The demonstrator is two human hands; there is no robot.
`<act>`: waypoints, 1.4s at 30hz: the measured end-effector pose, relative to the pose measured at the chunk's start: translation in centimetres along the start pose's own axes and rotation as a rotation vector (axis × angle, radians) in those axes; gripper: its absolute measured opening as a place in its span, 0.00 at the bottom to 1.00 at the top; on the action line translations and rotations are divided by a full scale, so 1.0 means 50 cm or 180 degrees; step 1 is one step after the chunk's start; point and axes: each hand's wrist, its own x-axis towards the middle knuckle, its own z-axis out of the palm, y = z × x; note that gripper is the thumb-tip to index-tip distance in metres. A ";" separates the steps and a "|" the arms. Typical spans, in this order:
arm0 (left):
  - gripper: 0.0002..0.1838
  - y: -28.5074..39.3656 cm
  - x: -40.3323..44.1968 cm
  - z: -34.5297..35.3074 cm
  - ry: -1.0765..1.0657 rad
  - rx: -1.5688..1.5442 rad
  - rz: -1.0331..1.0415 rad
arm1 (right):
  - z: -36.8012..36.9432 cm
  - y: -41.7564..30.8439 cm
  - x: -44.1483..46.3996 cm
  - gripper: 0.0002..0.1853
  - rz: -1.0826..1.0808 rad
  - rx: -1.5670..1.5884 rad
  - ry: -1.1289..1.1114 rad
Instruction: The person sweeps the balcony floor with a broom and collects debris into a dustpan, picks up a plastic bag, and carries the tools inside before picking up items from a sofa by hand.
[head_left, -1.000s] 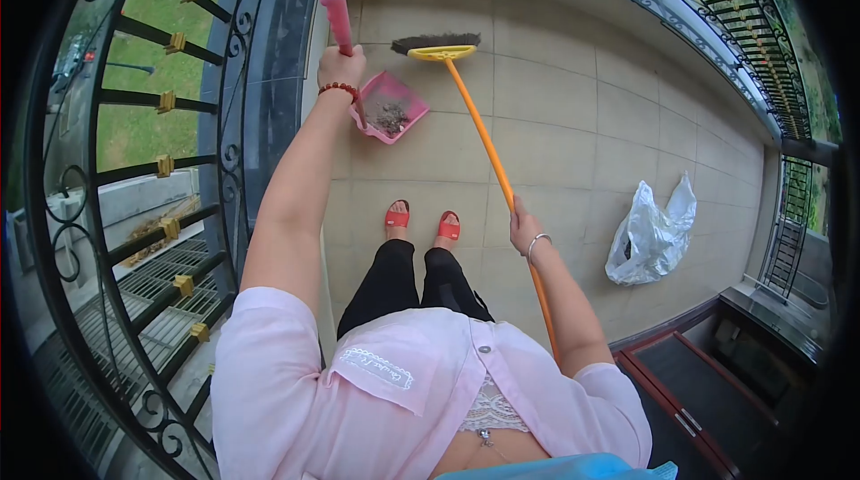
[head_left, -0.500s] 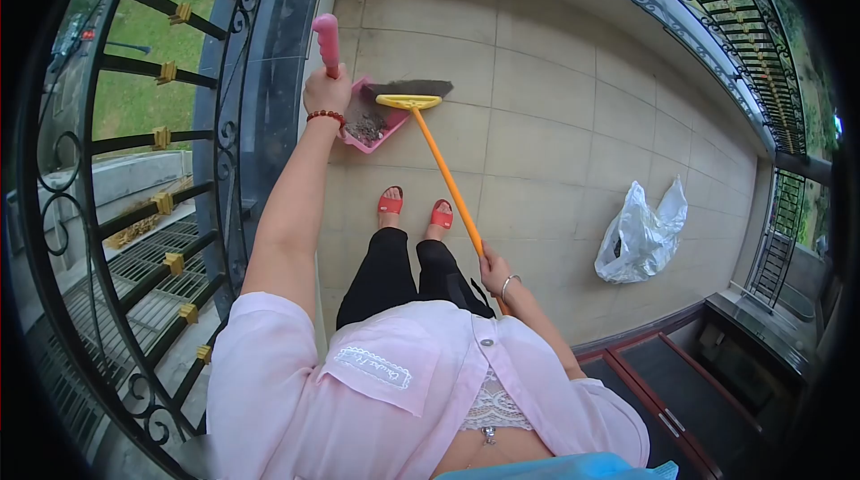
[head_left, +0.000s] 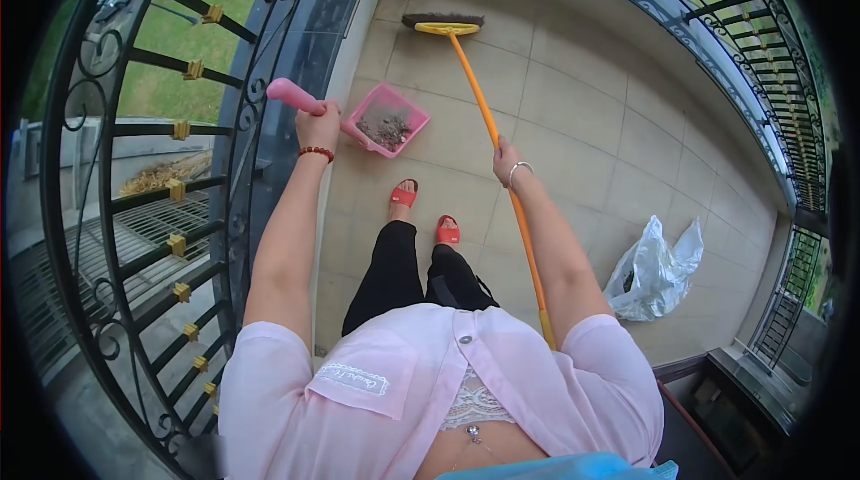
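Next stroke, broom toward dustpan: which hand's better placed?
Right, I'd say. The right hand grips the orange handle; the broom head sits beyond the dustpan, apart from it. The left hand is occupied, gripping the pink handle.

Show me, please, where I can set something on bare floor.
The widest bare floor lies between the broom, silver bag and right-hand wall. A smaller patch separates the pink dustpan from the broom head. It is crowded around the dustpan, near the left hand and red sandals.
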 end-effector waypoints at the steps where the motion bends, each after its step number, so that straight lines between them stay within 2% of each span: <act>1: 0.15 -0.005 -0.033 -0.011 0.0056 -0.0054 -0.0055 | 0.008 0.011 0.016 0.19 -0.0048 -0.0009 -0.0053; 3: 0.15 -0.011 -0.092 -0.023 0.0121 -0.0094 -0.0135 | 0.024 0.041 0.019 0.15 0.0035 -0.0141 -0.0172; 4: 0.16 -0.010 -0.111 -0.024 0.0145 0.0030 -0.0206 | 0.041 0.068 -0.012 0.18 0.0078 -0.0100 -0.0283; 7: 0.17 -0.053 -0.134 0.004 0.0357 0.0316 -0.0356 | 0.103 0.184 -0.214 0.26 0.0160 -0.0009 -0.0504; 9: 0.18 -0.073 -0.137 0.012 0.0528 0.0524 -0.0434 | 0.102 0.243 -0.379 0.26 0.0157 0.0248 -0.0709; 10: 0.17 -0.071 -0.136 0.008 0.0493 0.0441 -0.0516 | 0.136 0.327 -0.428 0.26 -0.0216 0.0247 -0.0639; 12: 0.17 -0.078 -0.134 0.006 0.0454 0.0362 -0.0581 | 0.156 0.459 -0.558 0.27 -0.1818 0.0032 -0.0023; 13: 0.17 -0.092 -0.135 0.005 0.0534 0.0417 -0.0542 | 0.134 0.437 -0.580 0.27 -0.1807 0.0043 -0.0031; 15: 0.17 -0.119 -0.150 -0.013 0.0612 0.0492 -0.0525 | 0.033 0.312 -0.614 0.26 -0.0235 -0.0006 -0.0986; 17: 0.16 -0.140 -0.179 -0.043 0.0435 0.0157 -0.0400 | 0.019 0.259 -0.548 0.26 -0.0127 -0.0068 -0.0872; 20: 0.15 -0.164 -0.244 -0.087 0.0549 0.0061 -0.0282 | 0.037 0.200 -0.371 0.25 -0.0233 -0.0200 -0.0416; 23: 0.15 -0.166 -0.307 -0.153 0.0609 -0.0029 -0.0415 | 0.062 0.139 -0.188 0.25 -0.0128 -0.0538 -0.0223; 27: 0.16 -0.222 -0.359 -0.196 0.0687 -0.0208 -0.0400 | 0.103 0.118 -0.117 0.24 -0.0015 -0.0832 -0.0172; 29: 0.17 -0.250 -0.368 -0.196 0.0687 0.0013 -0.0413 | 0.148 0.149 -0.198 0.21 0.0145 -0.0810 -0.0265; 31: 0.19 -0.295 -0.374 -0.176 0.0719 0.0360 -0.0437 | 0.202 0.214 -0.330 0.25 0.0100 -0.0782 -0.0414; 34: 0.20 -0.259 -0.381 -0.185 0.0682 0.0339 -0.0544 | 0.259 0.307 -0.547 0.27 -0.0202 -0.0819 -0.0649; 36: 0.20 -0.258 -0.373 -0.192 0.0574 0.0439 -0.0607 | 0.227 0.279 -0.688 0.27 0.0079 -0.0474 -0.1069; 38: 0.19 -0.272 -0.366 -0.195 0.0666 0.0429 -0.0640 | 0.241 0.378 -0.759 0.26 -0.0966 -0.0624 -0.0792; 39: 0.19 -0.283 -0.368 -0.198 0.0665 0.0431 -0.0637 | 0.232 0.377 -0.766 0.26 -0.0966 -0.0621 -0.0790; 42: 0.17 -0.335 -0.384 -0.216 0.0705 0.0425 -0.0687 | 0.181 0.277 -0.768 0.27 -0.0324 -0.0463 -0.0958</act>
